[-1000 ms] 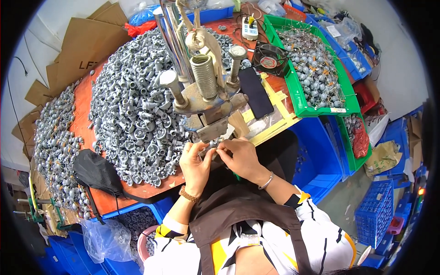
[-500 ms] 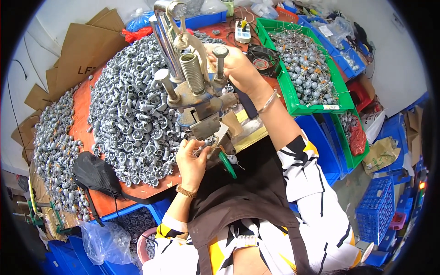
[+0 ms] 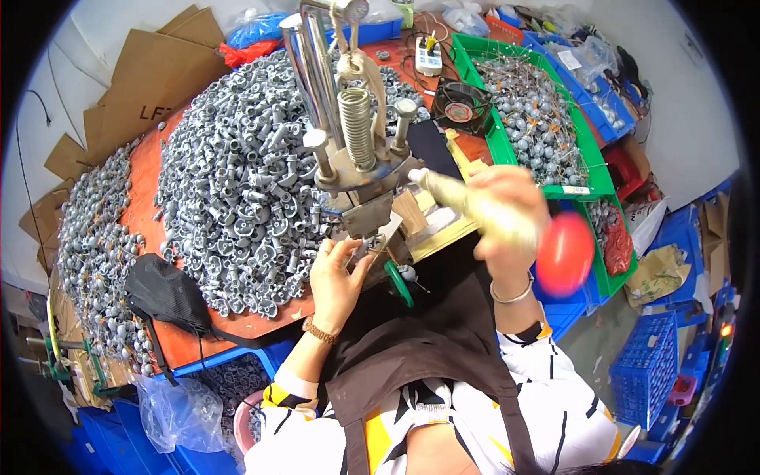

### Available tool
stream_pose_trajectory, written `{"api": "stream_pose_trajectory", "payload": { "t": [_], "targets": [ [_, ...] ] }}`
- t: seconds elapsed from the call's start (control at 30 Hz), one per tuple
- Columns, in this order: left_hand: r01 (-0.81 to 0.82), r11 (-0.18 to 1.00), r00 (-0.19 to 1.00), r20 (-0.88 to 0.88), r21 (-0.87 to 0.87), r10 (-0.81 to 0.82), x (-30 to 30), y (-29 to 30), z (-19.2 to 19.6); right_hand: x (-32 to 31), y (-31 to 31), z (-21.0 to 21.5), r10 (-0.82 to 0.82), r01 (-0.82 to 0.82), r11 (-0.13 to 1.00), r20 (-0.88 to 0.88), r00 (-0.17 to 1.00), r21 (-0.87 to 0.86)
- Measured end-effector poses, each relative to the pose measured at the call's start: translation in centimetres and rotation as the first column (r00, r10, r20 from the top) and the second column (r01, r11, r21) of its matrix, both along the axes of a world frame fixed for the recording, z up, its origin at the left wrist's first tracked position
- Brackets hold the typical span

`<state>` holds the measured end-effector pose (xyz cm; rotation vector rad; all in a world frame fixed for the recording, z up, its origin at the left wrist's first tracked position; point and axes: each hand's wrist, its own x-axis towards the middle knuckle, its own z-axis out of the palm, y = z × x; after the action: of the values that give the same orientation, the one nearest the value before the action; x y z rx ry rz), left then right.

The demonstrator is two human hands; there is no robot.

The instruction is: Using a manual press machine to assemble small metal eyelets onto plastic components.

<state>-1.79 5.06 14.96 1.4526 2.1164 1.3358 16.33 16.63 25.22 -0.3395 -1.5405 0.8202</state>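
Observation:
A metal hand press (image 3: 360,170) with a coil spring and two bolts stands in front of me. My right hand (image 3: 511,210), blurred by motion, is wrapped round the press's lever (image 3: 455,194), which is covered in pale yellowish material and ends in a red ball knob (image 3: 566,253). Under the press head, the thumb and fingers of my left hand (image 3: 336,277) pinch a small grey part (image 3: 361,250), mostly hidden by the fingertips. Just right of that hand is a green strip-like piece (image 3: 399,283), with a grey ball on a wire (image 3: 408,273) beside it.
A large heap of grey plastic parts (image 3: 237,190) covers the red tabletop left of the press. Further left lie grey balls with orange bits (image 3: 99,245) and a black bag (image 3: 166,297). A small fan (image 3: 461,107) and a green tray (image 3: 590,162) of wired balls stand right.
My right hand has swung down and toward me with the lever, from behind the press to its right side. The red knob has come into view. My left hand stays under the press head.

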Motion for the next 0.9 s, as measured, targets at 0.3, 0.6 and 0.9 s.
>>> {"api": "stream_pose_trajectory", "payload": {
  "t": [0.3,0.6,0.9],
  "targets": [
    [0.003,0.996,0.872,-0.487,0.094,0.043,-5.4,3.1,2.6,-2.9,-2.4,-12.1,0.126,-0.027,0.989,0.737,0.664,-0.145],
    [0.083,0.994,0.714,-0.700,0.065,-0.014,-8.8,5.1,-0.4,11.6,0.1,-7.8,0.103,0.248,0.802,0.535,0.838,-0.543],
    [0.085,0.995,0.819,-0.572,0.057,-0.037,-7.9,4.5,-0.4,22.7,6.0,-10.9,-0.356,0.691,0.722,0.844,0.400,-0.024]
  ]
}}
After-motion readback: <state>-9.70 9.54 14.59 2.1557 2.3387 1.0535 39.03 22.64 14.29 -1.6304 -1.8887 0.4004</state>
